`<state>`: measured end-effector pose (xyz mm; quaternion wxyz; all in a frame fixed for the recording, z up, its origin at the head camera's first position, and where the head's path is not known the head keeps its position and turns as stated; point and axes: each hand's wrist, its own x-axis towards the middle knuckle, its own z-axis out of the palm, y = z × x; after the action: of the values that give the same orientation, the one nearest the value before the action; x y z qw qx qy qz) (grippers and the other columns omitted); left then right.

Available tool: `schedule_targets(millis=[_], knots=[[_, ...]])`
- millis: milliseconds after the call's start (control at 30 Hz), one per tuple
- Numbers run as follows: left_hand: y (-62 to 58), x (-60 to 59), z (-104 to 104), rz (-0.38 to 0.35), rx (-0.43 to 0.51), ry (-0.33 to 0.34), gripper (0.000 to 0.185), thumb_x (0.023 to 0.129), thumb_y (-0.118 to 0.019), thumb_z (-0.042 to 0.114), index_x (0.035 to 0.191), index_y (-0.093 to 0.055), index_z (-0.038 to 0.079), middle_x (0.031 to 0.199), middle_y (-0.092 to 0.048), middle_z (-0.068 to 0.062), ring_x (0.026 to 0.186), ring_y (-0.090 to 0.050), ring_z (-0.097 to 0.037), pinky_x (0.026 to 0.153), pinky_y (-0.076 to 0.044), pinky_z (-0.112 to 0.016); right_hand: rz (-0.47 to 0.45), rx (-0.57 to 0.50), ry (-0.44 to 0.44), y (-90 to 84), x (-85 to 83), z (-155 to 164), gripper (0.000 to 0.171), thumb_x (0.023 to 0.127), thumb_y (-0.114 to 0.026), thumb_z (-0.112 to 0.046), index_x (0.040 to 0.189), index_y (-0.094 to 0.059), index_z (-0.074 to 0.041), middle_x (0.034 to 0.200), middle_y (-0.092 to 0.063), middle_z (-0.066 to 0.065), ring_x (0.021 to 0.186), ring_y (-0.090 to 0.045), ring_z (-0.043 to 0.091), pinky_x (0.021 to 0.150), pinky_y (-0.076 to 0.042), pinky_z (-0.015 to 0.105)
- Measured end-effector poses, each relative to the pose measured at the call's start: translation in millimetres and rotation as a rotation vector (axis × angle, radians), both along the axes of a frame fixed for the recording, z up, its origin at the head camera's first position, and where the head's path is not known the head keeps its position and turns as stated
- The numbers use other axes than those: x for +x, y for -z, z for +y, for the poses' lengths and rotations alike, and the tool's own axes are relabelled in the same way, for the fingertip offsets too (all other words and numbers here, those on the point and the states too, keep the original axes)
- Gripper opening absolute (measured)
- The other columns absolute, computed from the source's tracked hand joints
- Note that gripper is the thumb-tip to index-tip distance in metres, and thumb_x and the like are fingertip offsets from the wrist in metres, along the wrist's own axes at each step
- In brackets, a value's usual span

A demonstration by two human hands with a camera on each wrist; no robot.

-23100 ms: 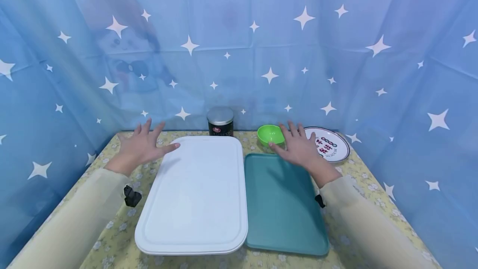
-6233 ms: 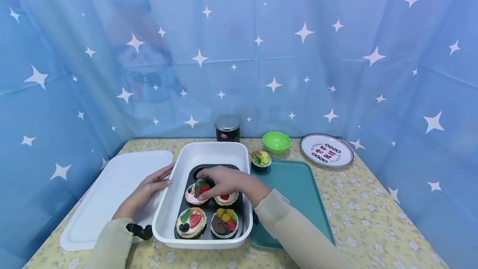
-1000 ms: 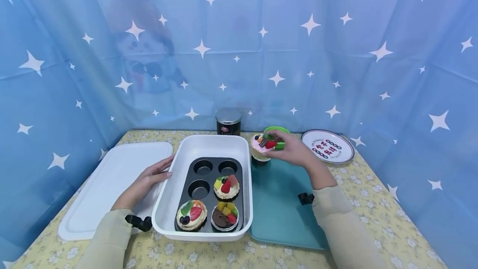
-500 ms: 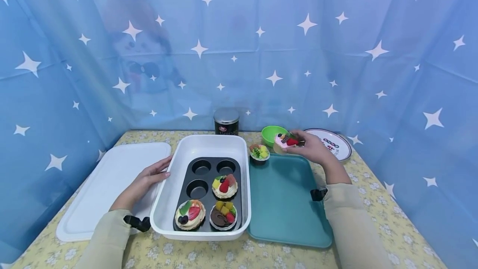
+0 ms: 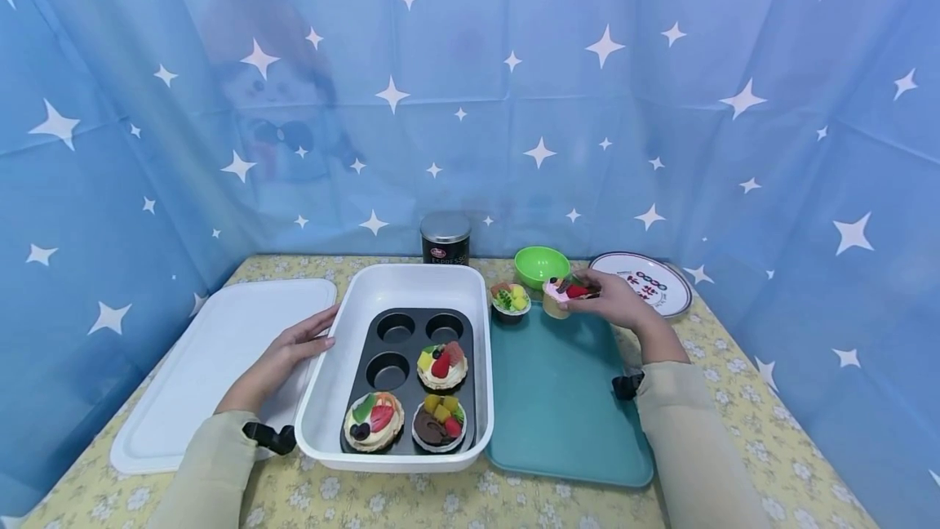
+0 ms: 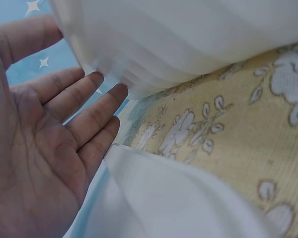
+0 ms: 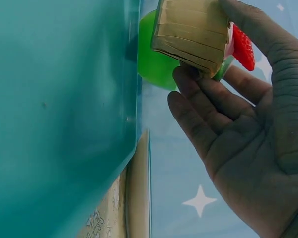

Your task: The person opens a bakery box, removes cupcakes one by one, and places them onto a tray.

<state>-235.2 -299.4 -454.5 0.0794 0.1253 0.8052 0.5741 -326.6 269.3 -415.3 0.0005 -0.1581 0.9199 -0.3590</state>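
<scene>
My right hand [image 5: 613, 304] pinches a pink-topped cupcake [image 5: 561, 295] in a tan paper cup [image 7: 191, 32] just above the far edge of the teal tray [image 5: 565, 415]. A dark cupcake with green and yellow fruit [image 5: 510, 301] stands on the tray's far left corner. The white bin [image 5: 326, 406] holds a black muffin pan [image 5: 396, 345] with three cupcakes [image 5: 439, 366] and three bare cups. My left hand [image 5: 290, 349] rests with straight fingers [image 6: 97, 101] against the bin's left wall [image 6: 179, 44].
The white lid [image 5: 213, 366] lies flat left of the bin. A dark tin can [image 5: 445, 239], a green bowl [image 5: 541, 264] and a printed plate [image 5: 649, 282] line the back of the floral tablecloth. Blue star curtains close in three sides.
My right hand carried the pink cupcake from beside the bin rightward and down toward the tray's far edge. The left hand stayed against the bin.
</scene>
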Motion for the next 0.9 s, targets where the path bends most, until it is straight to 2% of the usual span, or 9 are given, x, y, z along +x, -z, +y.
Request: schedule_targets(millis=[267,333,533,900], knots=[[1.9,-1.1,-1.8,0.003,-0.007,0.015,0.068,0.101,-0.059,0.032,0.161,-0.028,0.022,0.163,-0.031,-0.007,0.148,-0.03,-0.032,0.11,-0.036,-0.037,-0.038,0.006,-0.007,2.3,0.6,0.0,0.071,0.084,-0.081,-0.046,0.138,-0.058,-0.006,0.119,-0.064,0.014,0.107,-0.06,0.031,0.091,-0.05,0.049],[2.3,-1.3,-1.8,0.003,-0.004,0.017,0.068,0.101,-0.059,0.032,0.161,-0.028,0.022,0.163,-0.031,-0.007,0.148,-0.03,-0.033,0.111,-0.035,-0.039,-0.035,0.014,0.0,4.2,-0.3,0.4,0.07,0.083,-0.082,-0.047,0.136,-0.059,-0.007,0.119,-0.065,0.013,0.106,-0.06,0.029,0.091,-0.05,0.048],[1.1,-0.6,-0.6,0.0,0.004,0.011,0.069,0.101,-0.059,0.031,0.161,-0.028,0.021,0.163,-0.03,-0.008,0.149,-0.027,-0.035,0.116,-0.025,-0.058,-0.023,0.038,0.007,9.4,-2.6,1.8,0.074,0.081,-0.082,-0.049,0.136,-0.059,-0.005,0.12,-0.065,0.014,0.107,-0.059,0.03,0.091,-0.049,0.048],[-1.0,-0.1,-0.1,-0.014,-0.005,-0.007,0.069,0.1,-0.059,0.033,0.161,-0.028,0.022,0.163,-0.031,-0.007,0.149,-0.026,-0.034,0.116,-0.025,-0.059,-0.047,0.025,-0.021,11.0,-2.5,-0.1,0.069,0.086,-0.08,-0.042,0.138,-0.057,-0.004,0.122,-0.063,0.015,0.109,-0.058,0.031,0.093,-0.048,0.048]])
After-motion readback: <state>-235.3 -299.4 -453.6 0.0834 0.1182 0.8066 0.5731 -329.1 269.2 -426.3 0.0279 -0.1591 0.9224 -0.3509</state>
